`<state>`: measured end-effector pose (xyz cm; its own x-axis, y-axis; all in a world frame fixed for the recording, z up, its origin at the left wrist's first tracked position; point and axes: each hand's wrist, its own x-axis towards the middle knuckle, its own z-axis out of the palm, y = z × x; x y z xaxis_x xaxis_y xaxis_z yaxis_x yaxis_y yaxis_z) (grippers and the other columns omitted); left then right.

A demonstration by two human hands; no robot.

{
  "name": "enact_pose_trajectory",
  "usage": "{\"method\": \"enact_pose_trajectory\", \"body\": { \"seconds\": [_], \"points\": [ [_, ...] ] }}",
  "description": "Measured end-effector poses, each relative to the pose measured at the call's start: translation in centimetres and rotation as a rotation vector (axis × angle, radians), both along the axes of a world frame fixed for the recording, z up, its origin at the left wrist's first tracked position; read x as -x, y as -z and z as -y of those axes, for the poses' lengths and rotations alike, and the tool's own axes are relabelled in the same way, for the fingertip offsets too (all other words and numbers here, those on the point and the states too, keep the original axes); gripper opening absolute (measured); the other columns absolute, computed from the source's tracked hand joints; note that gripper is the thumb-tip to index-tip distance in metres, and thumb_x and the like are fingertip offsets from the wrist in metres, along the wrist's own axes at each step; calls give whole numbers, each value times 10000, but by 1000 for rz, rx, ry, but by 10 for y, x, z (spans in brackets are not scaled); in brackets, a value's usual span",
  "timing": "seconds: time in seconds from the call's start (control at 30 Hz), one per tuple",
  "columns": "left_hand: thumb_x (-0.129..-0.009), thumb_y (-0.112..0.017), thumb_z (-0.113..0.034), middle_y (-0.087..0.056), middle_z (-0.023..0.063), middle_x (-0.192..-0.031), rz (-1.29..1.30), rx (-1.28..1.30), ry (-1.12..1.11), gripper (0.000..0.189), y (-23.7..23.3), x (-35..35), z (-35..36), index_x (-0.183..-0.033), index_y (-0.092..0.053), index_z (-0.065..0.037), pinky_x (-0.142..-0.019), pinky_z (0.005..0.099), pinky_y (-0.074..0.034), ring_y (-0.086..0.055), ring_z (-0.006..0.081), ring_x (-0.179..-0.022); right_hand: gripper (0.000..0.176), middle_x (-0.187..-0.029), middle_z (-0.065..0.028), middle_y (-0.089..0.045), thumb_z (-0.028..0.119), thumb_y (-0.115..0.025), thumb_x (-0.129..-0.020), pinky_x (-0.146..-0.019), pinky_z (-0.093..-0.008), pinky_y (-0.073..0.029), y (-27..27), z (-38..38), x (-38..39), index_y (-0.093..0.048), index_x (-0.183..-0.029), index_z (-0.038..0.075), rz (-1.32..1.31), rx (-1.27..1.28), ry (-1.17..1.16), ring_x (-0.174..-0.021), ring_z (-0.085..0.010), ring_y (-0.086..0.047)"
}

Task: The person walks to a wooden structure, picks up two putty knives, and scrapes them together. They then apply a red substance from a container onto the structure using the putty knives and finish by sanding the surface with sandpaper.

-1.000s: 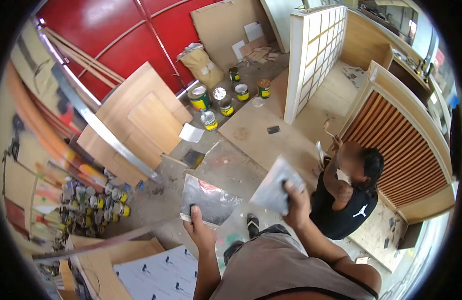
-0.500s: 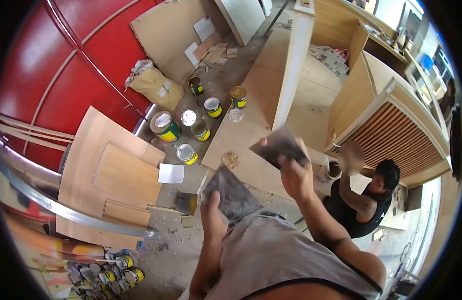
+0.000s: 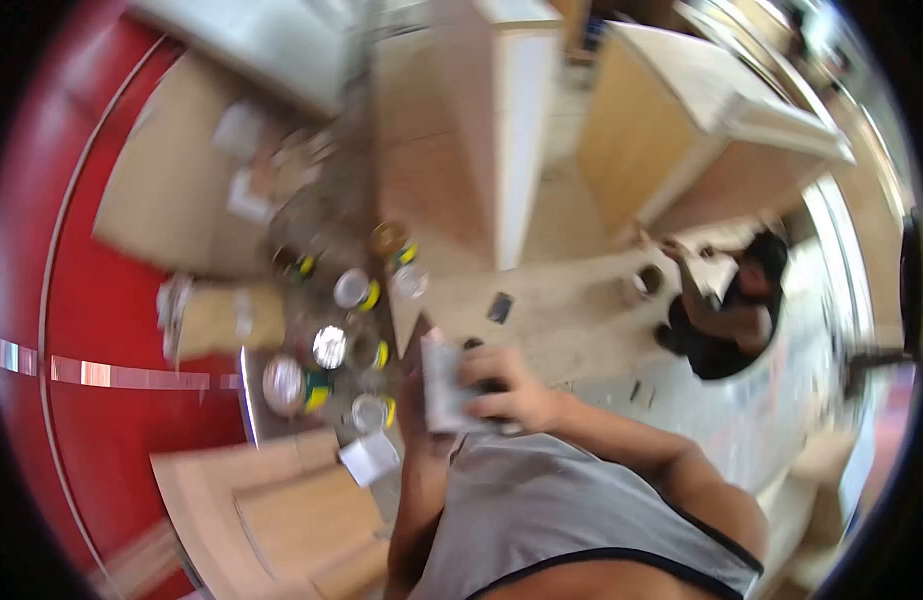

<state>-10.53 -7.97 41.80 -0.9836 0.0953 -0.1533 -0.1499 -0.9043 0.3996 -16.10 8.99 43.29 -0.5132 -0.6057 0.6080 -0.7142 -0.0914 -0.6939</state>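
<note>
Both of my hands are close together in front of my grey shirt, blurred by motion. My right hand [image 3: 509,388] is closed round a pale grey folded sheet [image 3: 444,385] that looks like sandpaper, with its fingers curled over the near side. Just left of it is my left hand [image 3: 428,440], mostly hidden behind that sheet. A dark brownish sheet [image 3: 413,375], also like sandpaper, shows at the left hand with one corner pointing up.
Several paint cans [image 3: 351,288] stand on the floor at left, near a paper bag [image 3: 231,320]. A phone-like dark object [image 3: 500,307] lies on the board ahead. At right a co-worker [image 3: 731,315] crouches by a wooden cabinet [image 3: 671,130] and a bucket [image 3: 643,283].
My hands, apart before with a dark sheet in each, have come together. The view has swung to the right. The co-worker's hands no longer show the round disc held up before.
</note>
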Motion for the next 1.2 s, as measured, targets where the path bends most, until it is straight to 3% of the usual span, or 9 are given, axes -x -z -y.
{"method": "enact_pose_trajectory", "body": {
  "seconds": [0.07,0.17,0.27,0.33,0.43,0.53,0.63,0.97,1.2],
  "points": [
    [-908,-538,-262,-567,109,-1250,108,157,24,510,-17,38,12,-1355,-451,-35,-970,366,-462,-567,203,-1129,474,-1178,-152,-468,61,-695,-719,-998,-402,-364,12,46,22,-533,-1164,62,375,175,376,-1122,-352,-455],
    [-886,-554,-247,-569,109,-1213,68,447,66,521,-55,87,49,-1342,-442,-22,-947,337,-467,-573,181,-1088,586,-1198,-184,-460,-80,-604,-658,-1024,-438,-345,-3,40,115,-524,-1218,74,110,-375,532,-1151,-390,-405],
    [-895,-557,-238,-563,62,-1264,134,378,83,533,-77,140,59,-1366,-423,-28,-984,330,-444,-554,171,-1146,489,-1192,-143,-528,10,-668,-760,-971,-409,-412,-12,32,149,-525,-1221,90,281,-79,647,-1120,-324,-491],
    [-923,-519,-201,-504,49,-1381,111,277,13,532,-89,170,60,-1413,-386,-42,-1066,345,-384,-489,168,-1264,345,-1060,-68,-631,131,-633,-886,-907,-364,-495,-57,31,138,-546,-1215,72,1546,997,255,-1008,-210,-615],
    [-942,-479,-178,-447,55,-1445,16,345,79,498,-40,208,69,-1419,-396,-62,-1092,365,-364,-446,193,-1318,370,-978,-25,-688,332,-644,-912,-797,-295,-551,-68,23,122,-608,-1168,67,1665,844,-370,-834,-119,-663],
    [-900,-536,-169,-537,106,-1288,2,249,372,460,-66,238,46,-1318,-469,11,-991,390,-458,-553,239,-1155,376,-961,-32,-686,347,-625,-923,-638,-248,-533,-44,68,139,-608,-1172,66,1831,1242,-21,-794,-110,-656],
    [-860,-548,-96,-583,130,-1194,45,428,518,457,-75,251,68,-1292,-478,33,-927,377,-495,-596,247,-1072,298,-829,-17,-648,348,-578,-950,-449,-222,-400,-28,74,182,-611,-1081,82,1413,1275,802,-646,-85,-599],
    [-978,-529,-301,-546,161,-1268,-162,765,343,470,-77,366,166,-1283,-493,55,-917,355,-478,-579,241,-1081,338,-905,-70,-660,268,-626,-927,-590,-275,-532,-112,198,186,-601,-1112,-14,1127,820,1144,-703,-140,-637],
    [-963,-549,-188,-653,133,-758,-895,1245,625,328,-92,389,230,-1213,-588,21,-599,316,-459,-578,160,-621,282,-909,-55,-644,239,-609,-933,-646,-245,-508,-133,209,246,-617,-1077,-4,860,974,1228,-771,-121,-615]
  ]
}}
